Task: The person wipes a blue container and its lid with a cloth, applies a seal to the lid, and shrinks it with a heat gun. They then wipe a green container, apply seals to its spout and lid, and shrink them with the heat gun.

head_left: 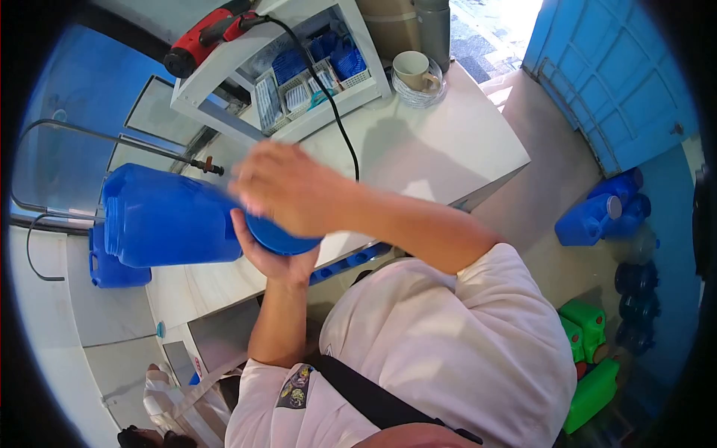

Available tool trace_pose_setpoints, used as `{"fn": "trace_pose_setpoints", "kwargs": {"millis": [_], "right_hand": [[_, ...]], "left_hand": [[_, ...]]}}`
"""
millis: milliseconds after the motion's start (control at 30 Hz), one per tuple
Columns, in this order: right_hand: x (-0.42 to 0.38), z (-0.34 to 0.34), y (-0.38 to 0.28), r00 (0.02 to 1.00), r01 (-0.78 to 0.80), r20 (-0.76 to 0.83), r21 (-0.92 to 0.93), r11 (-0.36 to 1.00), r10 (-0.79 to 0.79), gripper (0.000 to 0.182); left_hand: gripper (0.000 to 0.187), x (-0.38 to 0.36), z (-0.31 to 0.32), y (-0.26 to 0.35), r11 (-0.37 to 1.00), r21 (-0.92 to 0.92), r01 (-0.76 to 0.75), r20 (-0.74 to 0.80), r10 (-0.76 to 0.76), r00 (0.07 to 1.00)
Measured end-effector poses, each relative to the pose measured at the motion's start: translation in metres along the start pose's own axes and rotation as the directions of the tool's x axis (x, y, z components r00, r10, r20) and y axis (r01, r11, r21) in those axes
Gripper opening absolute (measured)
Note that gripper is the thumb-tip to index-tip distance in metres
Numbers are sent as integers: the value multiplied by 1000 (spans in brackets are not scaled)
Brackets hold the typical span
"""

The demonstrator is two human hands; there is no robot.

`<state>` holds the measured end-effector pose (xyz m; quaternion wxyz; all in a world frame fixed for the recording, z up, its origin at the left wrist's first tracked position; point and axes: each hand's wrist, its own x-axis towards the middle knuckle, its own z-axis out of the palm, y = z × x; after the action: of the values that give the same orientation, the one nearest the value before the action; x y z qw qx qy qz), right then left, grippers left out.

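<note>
My left hand (273, 260) is wrapped round the underside of a blue round lid (281, 237), its fingers and thumb along the edge. Over the lid's far side passes my right hand (280, 187), its fingers smeared by motion, so I cannot tell whether they grip anything. Just left of both hands, on the white counter, is a large blue plastic container (175, 220); its right end lies close to my left fingers. A curved metal pipe with an orange-brown valve (213, 166) reaches in above the container.
A red heat gun (209, 36) with a black cord rests on a white cabinet (351, 89) holding small baskets. A cup (413, 69) sits on a wrapped stack at the counter's back. Blue jugs (586, 220) and green jugs (594, 396) stand on the floor at right.
</note>
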<state>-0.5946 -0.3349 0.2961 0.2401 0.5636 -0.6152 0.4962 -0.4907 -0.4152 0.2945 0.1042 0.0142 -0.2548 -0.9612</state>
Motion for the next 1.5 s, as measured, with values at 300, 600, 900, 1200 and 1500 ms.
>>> {"fn": "trace_pose_setpoints", "kwargs": {"millis": [300, 600, 900, 1200, 1500], "right_hand": [[-3, -8, -24, 998, 48, 35, 231, 972, -58, 39], [-15, -3, -38, 992, 24, 120, 194, 981, -48, 45], [-21, 5, -52, 994, 21, 105, 101, 995, -32, 57], [-12, 8, -42, 990, 103, 98, 6, 995, -103, 41], [2, -3, -26, 992, 42, 123, -61, 997, -34, 48]], "left_hand": [[74, -3, -10, 4, 981, 177, -79, 242, 34, 970], [74, -9, -6, 1, 957, 247, -150, 46, 143, 989], [76, -9, -10, 11, 997, 47, -61, 293, 45, 955], [76, -4, -7, 33, 984, 72, -160, 255, 137, 957], [79, -5, 6, 46, 953, -46, -299, -7, 299, 954]]}}
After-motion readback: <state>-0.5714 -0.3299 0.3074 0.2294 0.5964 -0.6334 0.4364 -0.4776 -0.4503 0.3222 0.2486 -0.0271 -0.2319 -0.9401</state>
